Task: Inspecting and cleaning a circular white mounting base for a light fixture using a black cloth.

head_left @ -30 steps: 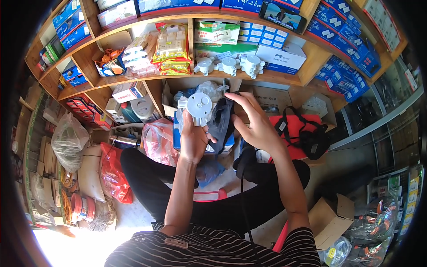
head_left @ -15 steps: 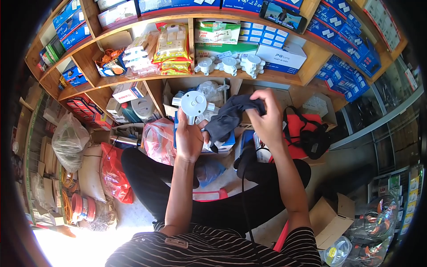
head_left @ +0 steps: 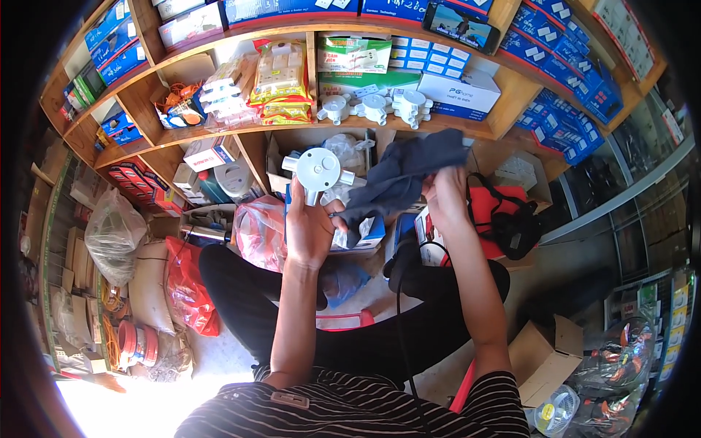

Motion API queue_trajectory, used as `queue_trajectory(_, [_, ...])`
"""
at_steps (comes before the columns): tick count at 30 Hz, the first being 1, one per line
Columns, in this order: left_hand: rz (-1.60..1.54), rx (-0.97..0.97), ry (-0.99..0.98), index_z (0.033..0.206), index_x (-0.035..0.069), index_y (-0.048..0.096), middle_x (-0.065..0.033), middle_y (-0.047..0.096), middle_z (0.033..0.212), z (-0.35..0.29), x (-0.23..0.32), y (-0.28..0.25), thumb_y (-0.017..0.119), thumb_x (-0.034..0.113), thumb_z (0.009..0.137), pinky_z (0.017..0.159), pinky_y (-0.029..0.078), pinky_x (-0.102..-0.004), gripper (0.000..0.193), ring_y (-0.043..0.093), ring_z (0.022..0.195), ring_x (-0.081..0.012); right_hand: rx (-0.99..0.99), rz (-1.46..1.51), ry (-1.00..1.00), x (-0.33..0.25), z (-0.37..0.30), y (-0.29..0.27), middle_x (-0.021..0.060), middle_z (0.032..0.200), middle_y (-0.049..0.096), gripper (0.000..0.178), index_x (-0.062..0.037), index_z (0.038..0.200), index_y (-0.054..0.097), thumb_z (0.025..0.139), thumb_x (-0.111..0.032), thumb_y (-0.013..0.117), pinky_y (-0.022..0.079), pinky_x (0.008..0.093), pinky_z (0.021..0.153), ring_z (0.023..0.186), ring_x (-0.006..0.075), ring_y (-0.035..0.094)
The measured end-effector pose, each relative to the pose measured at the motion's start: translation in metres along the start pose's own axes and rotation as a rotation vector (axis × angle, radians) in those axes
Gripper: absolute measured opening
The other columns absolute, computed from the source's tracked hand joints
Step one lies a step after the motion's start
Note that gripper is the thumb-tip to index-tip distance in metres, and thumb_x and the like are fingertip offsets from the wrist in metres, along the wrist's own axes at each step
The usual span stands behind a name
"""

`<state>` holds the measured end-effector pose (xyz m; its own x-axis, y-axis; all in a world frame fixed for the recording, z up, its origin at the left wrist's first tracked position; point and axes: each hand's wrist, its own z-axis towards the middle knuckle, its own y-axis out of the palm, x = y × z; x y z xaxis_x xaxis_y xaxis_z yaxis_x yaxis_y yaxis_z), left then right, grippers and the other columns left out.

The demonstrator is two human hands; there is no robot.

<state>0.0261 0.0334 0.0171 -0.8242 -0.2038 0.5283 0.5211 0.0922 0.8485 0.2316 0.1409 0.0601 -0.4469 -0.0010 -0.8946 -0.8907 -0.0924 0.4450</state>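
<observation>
A round white conduit junction box (head_left: 319,168) with stub outlets on its sides is held up in my left hand (head_left: 310,237), closed around its lower edge. One end of a dark grey cloth (head_left: 394,179) reaches the fingers of that same hand. My right hand (head_left: 447,197) is closed on the cloth's other part, to the right of the box, and the cloth fans out above it. Several similar white junction boxes (head_left: 374,108) are stacked on the shelf ahead.
Wooden shelves (head_left: 281,131) full of boxes and packets curve around in front. A phone (head_left: 461,28) leans at the top shelf. Below are an open carton (head_left: 277,164), a pink plastic bag (head_left: 261,232) and a red bag with black straps (head_left: 504,219). An empty-looking cardboard box (head_left: 544,361) stands at lower right.
My right hand has dropped and turned, and the cloth now spreads up and to the right. The left hand with the junction box has stayed nearly still.
</observation>
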Motion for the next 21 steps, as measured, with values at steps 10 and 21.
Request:
queue_trajectory(10, [-0.079,-0.086,-0.056,0.146,0.015,0.042,-0.0131,0.062,0.123,-0.001,-0.004,-0.001,0.039,0.047,0.108,0.059,0.065,-0.0419,0.049,0.070,0.085,-0.0247,-0.488,0.028,0.206,-0.007,-0.014,0.021,0.0126,0.128,0.061,0.051,0.0000,0.145,0.048,0.101,-0.020,0.065,0.048,0.0367,0.103,0.118,0.0214,0.060])
queue_trajectory(21, [0.212,-0.014,0.044,0.148,0.018,0.038,-0.0076,0.058,0.133,-0.003,-0.007,0.006,0.062,0.022,0.100,0.071,0.064,-0.0391,0.054,0.068,0.101,-0.0225,-0.385,-0.015,0.017,0.003,-0.024,0.027,0.0058,0.112,0.066,0.020,-0.0007,0.113,0.064,0.094,-0.001,0.069,0.050,0.0258,0.097,0.106,0.0117,0.063])
